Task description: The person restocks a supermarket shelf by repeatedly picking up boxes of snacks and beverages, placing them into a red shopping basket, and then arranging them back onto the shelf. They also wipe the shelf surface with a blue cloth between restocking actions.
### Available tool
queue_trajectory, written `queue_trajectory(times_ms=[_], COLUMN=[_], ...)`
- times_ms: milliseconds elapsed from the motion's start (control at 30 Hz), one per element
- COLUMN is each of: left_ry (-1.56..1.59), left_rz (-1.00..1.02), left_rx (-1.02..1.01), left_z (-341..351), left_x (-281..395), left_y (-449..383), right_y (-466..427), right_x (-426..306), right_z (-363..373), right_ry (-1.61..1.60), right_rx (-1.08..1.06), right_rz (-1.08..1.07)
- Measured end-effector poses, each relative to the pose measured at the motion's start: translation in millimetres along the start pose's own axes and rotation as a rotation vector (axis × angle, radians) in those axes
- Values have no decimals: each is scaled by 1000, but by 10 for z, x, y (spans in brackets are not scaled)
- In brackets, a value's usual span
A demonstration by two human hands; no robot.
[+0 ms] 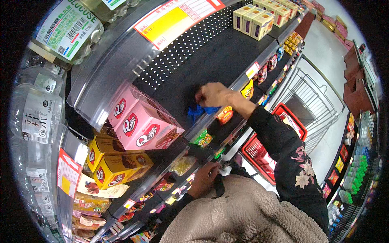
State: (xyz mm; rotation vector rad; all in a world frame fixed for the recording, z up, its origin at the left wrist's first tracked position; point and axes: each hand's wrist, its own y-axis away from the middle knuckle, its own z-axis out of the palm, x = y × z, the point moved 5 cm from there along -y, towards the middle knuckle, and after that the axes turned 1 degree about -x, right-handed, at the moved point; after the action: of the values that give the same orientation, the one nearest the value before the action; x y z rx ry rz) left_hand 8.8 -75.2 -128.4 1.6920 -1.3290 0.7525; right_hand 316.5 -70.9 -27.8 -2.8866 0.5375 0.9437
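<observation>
My right hand [216,94], slightly blurred, is over the black shelf [194,68] with its fingers curled on a bunched blue cloth [199,111]. The cloth lies against the shelf surface near the front rail. Pink snack cartons [147,127] stand just left of the cloth. My left hand [205,177] is low, close to my fleece-covered front, with its fingers bent. A small white thing [225,170] shows beside its fingertips; whether the hand holds it is unclear.
Yellow cartons [121,170] stand beyond the pink ones. Cream-coloured boxes [253,22] stand at the shelf's far end. Overhead is a shelf edge with a price tag [173,22]. Red baskets [258,158] and a wire shopping cart [313,100] are in the aisle to my right.
</observation>
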Motion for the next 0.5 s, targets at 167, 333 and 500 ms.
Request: queue_trajectory(times_ms=[167,333,500], left_ry=[321,710,1001], left_rz=[92,90,-156], left_rx=[94,95,38], left_z=[-210,-303,-156], left_x=[178,-28,-298], left_y=[-216,-702,-931], right_y=[634,1376,1783], right_x=[193,-40,-149], right_z=[-81,735,1493], right_ry=[-1070,-1628,-1889], right_rx=[300,276,264], right_rz=[-26,128,312])
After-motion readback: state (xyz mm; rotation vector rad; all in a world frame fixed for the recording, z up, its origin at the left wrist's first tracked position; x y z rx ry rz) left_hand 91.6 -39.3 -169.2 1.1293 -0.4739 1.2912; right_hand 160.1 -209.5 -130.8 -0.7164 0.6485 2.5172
